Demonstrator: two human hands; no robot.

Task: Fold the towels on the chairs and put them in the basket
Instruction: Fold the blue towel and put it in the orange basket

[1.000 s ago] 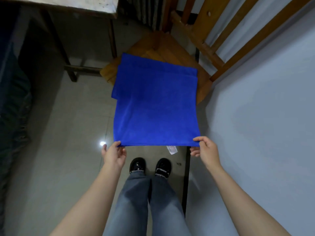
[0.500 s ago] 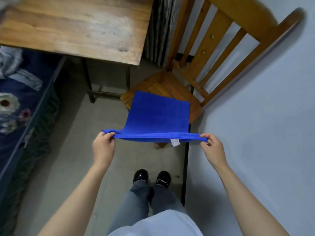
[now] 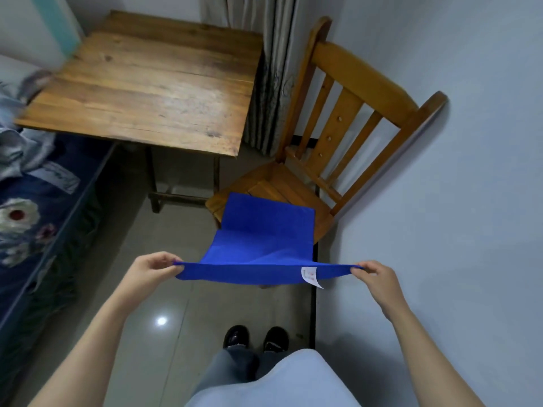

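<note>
A blue towel (image 3: 264, 239) stretches from the seat of a wooden chair (image 3: 346, 113) toward me. Its far part lies on the seat, its near edge is lifted level in the air. My left hand (image 3: 152, 270) pinches the near left corner. My right hand (image 3: 374, 279) pinches the near right corner, beside a small white label (image 3: 310, 276) that hangs from the edge. No basket is in view.
A wooden table (image 3: 152, 83) stands left of the chair, with a curtain (image 3: 273, 69) behind. A bed with a dark flowered cover (image 3: 38, 218) runs along the left. A pale wall (image 3: 440, 201) is close on the right. My shoes (image 3: 255, 337) stand on the tiled floor.
Both hands raised the towel's near edge from hanging low to about level with the seat. The view tilted up, so the table and chair back came into sight.
</note>
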